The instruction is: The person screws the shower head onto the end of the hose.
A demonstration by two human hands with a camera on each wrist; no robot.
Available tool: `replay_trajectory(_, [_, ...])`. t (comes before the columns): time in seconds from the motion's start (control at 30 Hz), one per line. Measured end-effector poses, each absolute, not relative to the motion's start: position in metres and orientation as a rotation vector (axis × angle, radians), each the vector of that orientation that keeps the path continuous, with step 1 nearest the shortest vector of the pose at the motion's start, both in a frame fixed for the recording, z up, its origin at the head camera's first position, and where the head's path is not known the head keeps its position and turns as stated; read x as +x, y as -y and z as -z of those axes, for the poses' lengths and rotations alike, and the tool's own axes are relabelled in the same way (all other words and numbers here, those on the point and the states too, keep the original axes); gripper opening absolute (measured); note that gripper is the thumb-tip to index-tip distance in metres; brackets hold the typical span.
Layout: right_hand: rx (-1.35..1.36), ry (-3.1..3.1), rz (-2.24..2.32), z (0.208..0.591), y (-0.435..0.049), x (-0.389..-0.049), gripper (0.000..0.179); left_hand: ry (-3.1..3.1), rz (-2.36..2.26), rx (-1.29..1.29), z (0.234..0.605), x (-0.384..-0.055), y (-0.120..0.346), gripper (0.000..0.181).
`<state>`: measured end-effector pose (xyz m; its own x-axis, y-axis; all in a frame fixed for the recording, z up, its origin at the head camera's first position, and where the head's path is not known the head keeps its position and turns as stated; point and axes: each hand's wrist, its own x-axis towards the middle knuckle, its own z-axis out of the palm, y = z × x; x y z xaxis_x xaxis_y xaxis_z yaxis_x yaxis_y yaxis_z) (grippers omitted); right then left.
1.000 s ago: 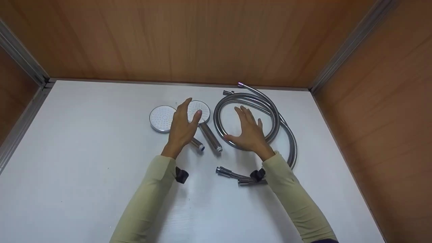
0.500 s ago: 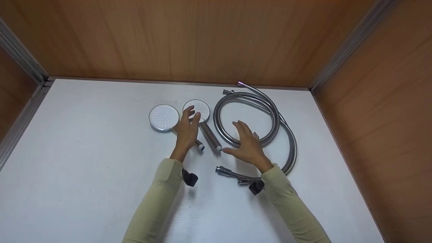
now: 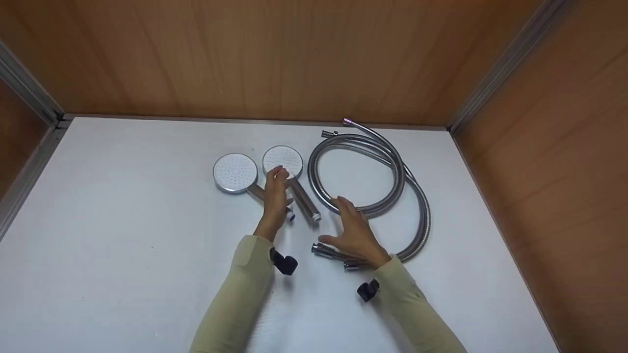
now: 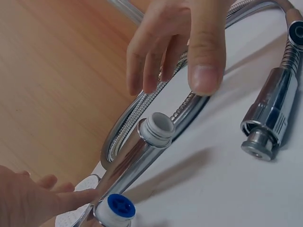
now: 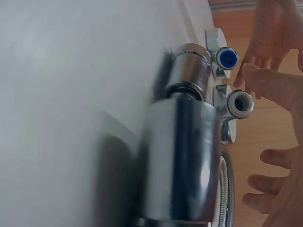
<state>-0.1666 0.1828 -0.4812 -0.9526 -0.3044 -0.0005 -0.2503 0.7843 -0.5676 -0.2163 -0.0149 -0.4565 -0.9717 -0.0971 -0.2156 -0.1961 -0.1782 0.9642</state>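
Note:
Two hand shower heads with round white spray faces lie on the white table in the head view: a left shower head (image 3: 235, 171) and a right shower head (image 3: 283, 158). My left hand (image 3: 275, 198) hovers over the left one's handle, fingers extended and partly overlapping it. In the left wrist view, its fingers (image 4: 71, 201) are close beside the handles; one handle end has a blue insert (image 4: 121, 206), the other a white threaded end (image 4: 158, 128). My right hand (image 3: 355, 235), thumb and fingers spread, is over the chrome hose connectors (image 3: 324, 251) and holds nothing.
Two metal shower hoses (image 3: 426, 215) lie coiled on the right half of the table (image 3: 122, 220), their far ends close to the back wooden panel (image 3: 294, 59). Another wooden panel (image 3: 549, 162) stands along the right side. Small black cameras (image 3: 284, 264) sit at both wrists.
Both hands have drawn back toward the person. The left has shifted slightly right, from the spray faces to the handle; the right has gone from the coil to the hose connectors.

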Motion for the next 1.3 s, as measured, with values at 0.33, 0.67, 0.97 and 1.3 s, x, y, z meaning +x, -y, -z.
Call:
replay_trajectory(0.33, [-0.532,-2.88,0.876,0.492,-0.18,-0.156,0.092,-1.972,-2.216,-0.545,0.448,-0.214,0.014,0.053])
replay_trajectory(0.67, [-0.577,-2.818,0.795,0.494,-0.176,-0.144,0.083,-1.839,-2.256,-0.68,0.463,-0.211,0.003,0.055])
replay_trajectory(0.97, [-0.626,-2.814,0.789,0.495,-0.175,-0.141,0.076,-1.662,-2.321,-0.721,0.476,-0.211,-0.001,0.063])
replay_trajectory(1.3, [-0.659,-2.828,0.803,0.497,-0.178,-0.139,0.067,-1.47,-2.349,-0.786,0.484,-0.214,0.0,0.013])
